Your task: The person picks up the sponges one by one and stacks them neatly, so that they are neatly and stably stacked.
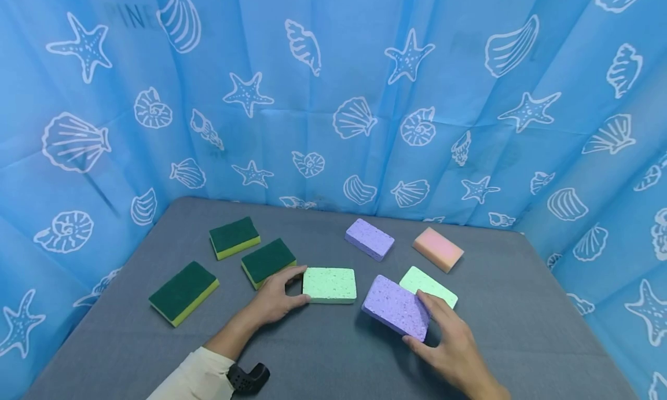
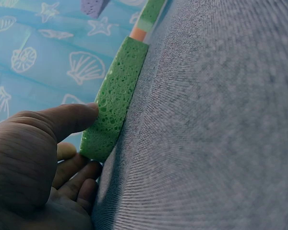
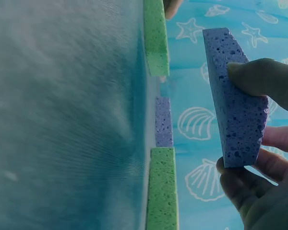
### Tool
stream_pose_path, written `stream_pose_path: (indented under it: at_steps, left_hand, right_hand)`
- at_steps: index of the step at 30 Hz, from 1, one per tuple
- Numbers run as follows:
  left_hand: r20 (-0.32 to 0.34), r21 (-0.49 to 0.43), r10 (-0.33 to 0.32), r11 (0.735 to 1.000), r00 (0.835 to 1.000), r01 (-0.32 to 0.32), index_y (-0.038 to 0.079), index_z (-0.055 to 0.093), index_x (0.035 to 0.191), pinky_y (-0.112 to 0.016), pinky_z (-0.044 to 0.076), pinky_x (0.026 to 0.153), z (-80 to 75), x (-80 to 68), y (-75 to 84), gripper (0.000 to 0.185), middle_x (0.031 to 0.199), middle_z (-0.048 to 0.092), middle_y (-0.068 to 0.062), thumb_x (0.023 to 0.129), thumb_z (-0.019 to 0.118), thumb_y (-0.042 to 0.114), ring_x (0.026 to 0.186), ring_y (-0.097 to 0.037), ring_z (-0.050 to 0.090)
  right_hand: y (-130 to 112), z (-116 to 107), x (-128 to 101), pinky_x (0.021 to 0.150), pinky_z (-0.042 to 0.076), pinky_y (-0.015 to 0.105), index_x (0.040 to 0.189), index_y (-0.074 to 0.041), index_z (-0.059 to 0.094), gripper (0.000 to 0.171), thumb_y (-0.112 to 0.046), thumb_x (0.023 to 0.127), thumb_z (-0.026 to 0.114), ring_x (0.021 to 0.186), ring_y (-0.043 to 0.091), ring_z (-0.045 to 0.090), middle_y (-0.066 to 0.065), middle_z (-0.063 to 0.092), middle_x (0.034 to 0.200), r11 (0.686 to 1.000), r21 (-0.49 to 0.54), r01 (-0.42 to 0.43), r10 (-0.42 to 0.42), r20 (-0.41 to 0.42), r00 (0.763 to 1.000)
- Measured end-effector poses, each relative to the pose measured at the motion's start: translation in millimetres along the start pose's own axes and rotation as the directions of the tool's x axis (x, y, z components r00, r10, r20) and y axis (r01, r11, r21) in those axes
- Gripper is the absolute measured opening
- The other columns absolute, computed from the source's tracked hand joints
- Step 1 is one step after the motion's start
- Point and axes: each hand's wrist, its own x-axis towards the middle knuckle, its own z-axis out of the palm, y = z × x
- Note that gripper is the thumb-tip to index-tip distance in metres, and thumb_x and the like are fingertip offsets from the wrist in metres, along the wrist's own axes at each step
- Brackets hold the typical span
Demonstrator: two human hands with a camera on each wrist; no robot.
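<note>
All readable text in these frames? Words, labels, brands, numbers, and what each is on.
"PINE": faint, on or showing through the blue curtain, upper left in the head view; can't tell if more letters follow.
Other faint marks on the curtain: too blurred to read.
Purple sponge, light green sponge, other sponges, black wristband: no readable text.

three green-and-yellow sponges (image 1: 183, 290), two pale green sponges (image 1: 329, 284), two purple sponges (image 1: 396, 306), one peach sponge (image 1: 438, 248)
</note>
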Motion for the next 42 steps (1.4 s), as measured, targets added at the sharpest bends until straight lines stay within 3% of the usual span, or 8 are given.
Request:
stream_pose_path:
  at_steps: [8, 18, 29, 42]
  left_hand:
    - [-0.001, -0.009, 0.001, 1.0, 1.0, -0.001, 0.005, 0.052, 0.138, -0.053, 0.034, 0.102, -0.8, -0.6, 0.1, 0.061, 0.141, 0.047, -0.016, 0.084, 0.077, 0.019, 0.132, -0.035, 0.038]
    - [-0.001, -0.009, 0.004, 1.0, 1.0, -0.004, 0.005, 0.053, 0.138, -0.053, 0.036, 0.1, 2.5, 0.5, 0.7, 0.061, 0.139, 0.049, -0.015, 0.084, 0.078, 0.019, 0.13, -0.035, 0.04]
    - [-0.014, -0.014, 0.009, 1.0, 1.0, -0.009, 0.003, 0.054, 0.137, -0.054, 0.035, 0.101, 0.7, -0.8, -1.2, 0.062, 0.14, 0.048, -0.018, 0.082, 0.079, 0.018, 0.131, -0.037, 0.039]
    - [-0.005, 0.029, -0.045, 0.999, 0.999, 0.045, 0.006, 0.055, 0.136, -0.054, 0.032, 0.103, 1.9, 0.4, 2.6, 0.062, 0.139, 0.05, -0.015, 0.081, 0.08, 0.018, 0.13, -0.035, 0.04]
  right_hand:
    - [-3.2, -8.7, 15.8, 0.085, 0.046, 0.058, 0.132, 0.0, 0.056, 0.08, -0.018, 0.063, 0.092, 0.112, 0.033, 0.054, 0.014, 0.056, 0.127, 0.998, 0.022, -0.059, 0.058, 0.039, 0.998]
    - [-8.3, -19.8, 37.2, 0.088, 0.044, 0.058, 0.135, -0.002, 0.054, 0.08, -0.019, 0.067, 0.091, 0.112, 0.033, 0.052, 0.013, 0.054, 0.13, 0.996, 0.067, -0.053, 0.048, 0.069, 0.996]
    - [-12.3, -16.9, 59.6, 0.09, 0.042, 0.054, 0.135, 0.0, 0.054, 0.079, -0.017, 0.066, 0.09, 0.117, 0.029, 0.049, 0.011, 0.053, 0.133, 0.988, 0.131, 0.086, -0.093, 0.054, 0.994]
    - [-18.7, 0.5, 81.9, 0.093, 0.044, 0.048, 0.137, -0.003, 0.052, 0.08, -0.015, 0.067, 0.089, 0.12, 0.023, 0.049, 0.007, 0.052, 0.135, 0.961, 0.228, 0.157, -0.174, 0.057, 0.983]
